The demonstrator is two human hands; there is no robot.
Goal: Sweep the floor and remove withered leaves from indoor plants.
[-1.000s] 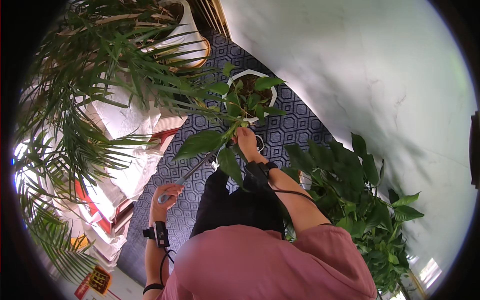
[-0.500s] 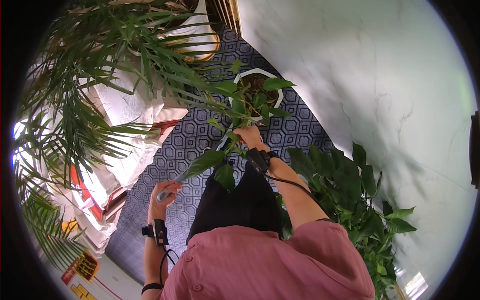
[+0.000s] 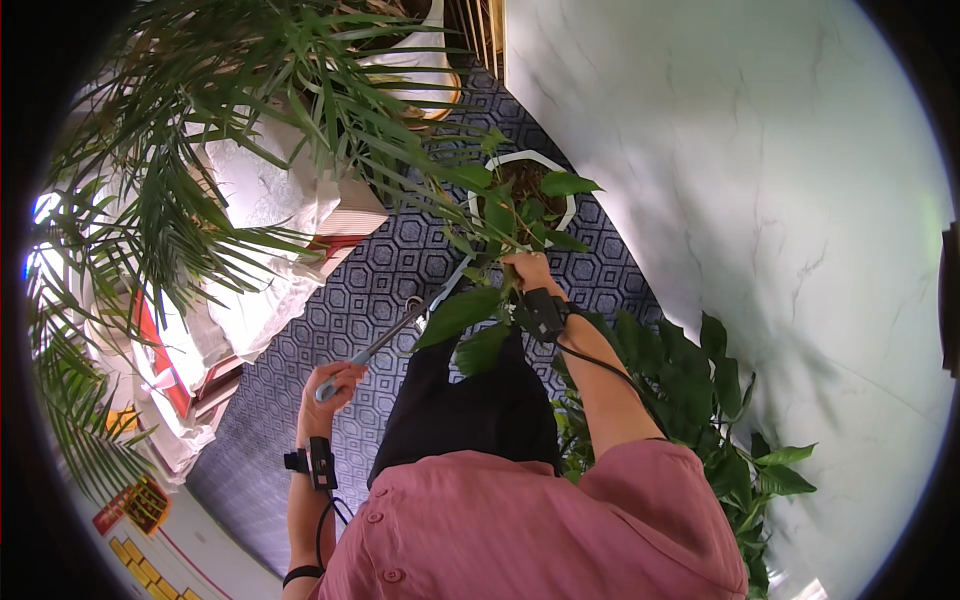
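Head view: a long-handled tool is gripped by the left hand at eight o'clock, its far end pointed toward one o'clock beside a leafy plant, which is pinched by the right hand at six o'clock of the white pot. The plant appears rooted there; handling is judged under way, nothing is seen detached, and what is left cannot be told.
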